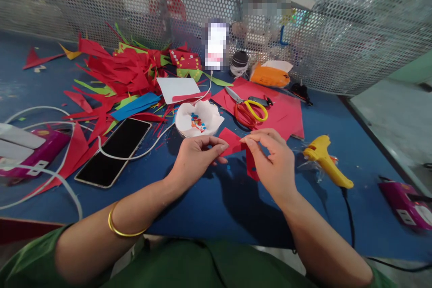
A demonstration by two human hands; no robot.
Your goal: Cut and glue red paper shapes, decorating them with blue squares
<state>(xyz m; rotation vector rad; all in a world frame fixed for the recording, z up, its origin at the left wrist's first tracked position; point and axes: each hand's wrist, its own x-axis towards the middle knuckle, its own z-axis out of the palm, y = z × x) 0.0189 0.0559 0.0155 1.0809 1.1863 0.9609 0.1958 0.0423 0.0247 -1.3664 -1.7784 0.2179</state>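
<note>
Between both hands is a piece of red paper (pixel 231 141), held a little above the blue table. My left hand (pixel 197 155) pinches its left edge between thumb and fingers. My right hand (pixel 272 157) grips the other side, with thumb and forefinger pressed together. A further red flap hangs below the right fingers, partly hidden by that hand. Just beyond the hands stands a bowl (pixel 182 121) lined with white paper, holding small blue and red scraps. Scissors (pixel 248 105) with yellow and red handles lie on a red sheet (pixel 283 119) behind the right hand.
Red paper offcuts (pixel 135 67) heap at the back left. A black-screened phone (pixel 114 150) lies under a white cable. A yellow glue gun (pixel 329 162) rests at the right, near a magenta power strip (pixel 407 204). A perforated metal screen (pixel 202 4) borders the table's back.
</note>
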